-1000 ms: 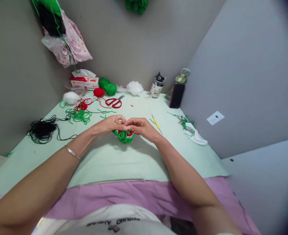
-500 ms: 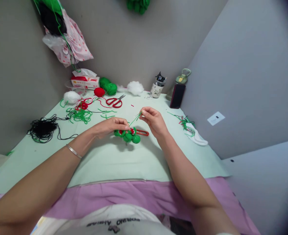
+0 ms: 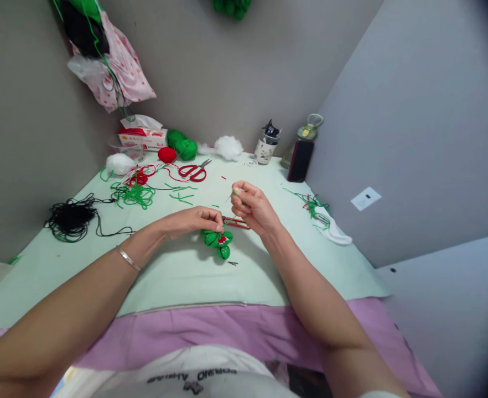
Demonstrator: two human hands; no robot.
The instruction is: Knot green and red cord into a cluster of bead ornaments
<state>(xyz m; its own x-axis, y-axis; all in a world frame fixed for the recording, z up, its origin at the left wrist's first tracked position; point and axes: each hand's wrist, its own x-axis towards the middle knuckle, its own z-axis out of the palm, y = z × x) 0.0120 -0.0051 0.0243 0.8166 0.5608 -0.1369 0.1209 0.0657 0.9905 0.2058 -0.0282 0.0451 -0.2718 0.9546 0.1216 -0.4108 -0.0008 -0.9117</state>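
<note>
A small green and red crocheted piece [image 3: 218, 241] lies on the pale green table cover [image 3: 186, 276] in front of me. My left hand [image 3: 190, 220] pinches its upper edge with closed fingers. My right hand [image 3: 252, 207] is raised just to the right, fingers pinched on a green strand of yarn [image 3: 229, 221] that runs down to the piece. A red-handled tool [image 3: 236, 223] lies on the table between the hands, partly hidden by my right hand.
Red scissors [image 3: 193, 172], red and green yarn balls [image 3: 177, 149], white stuffing [image 3: 228, 147], a tissue box [image 3: 141, 137], a jar [image 3: 266, 149], a phone [image 3: 299, 161], a bottle [image 3: 308, 130]. Black yarn [image 3: 70, 218] lies left, green scraps [image 3: 134, 194] behind, a white cloth [image 3: 331, 229] right.
My hands have parted: the right hand rose up and to the right, drawing the green strand out. The crocheted piece turned and now lies lower under my left fingertips.
</note>
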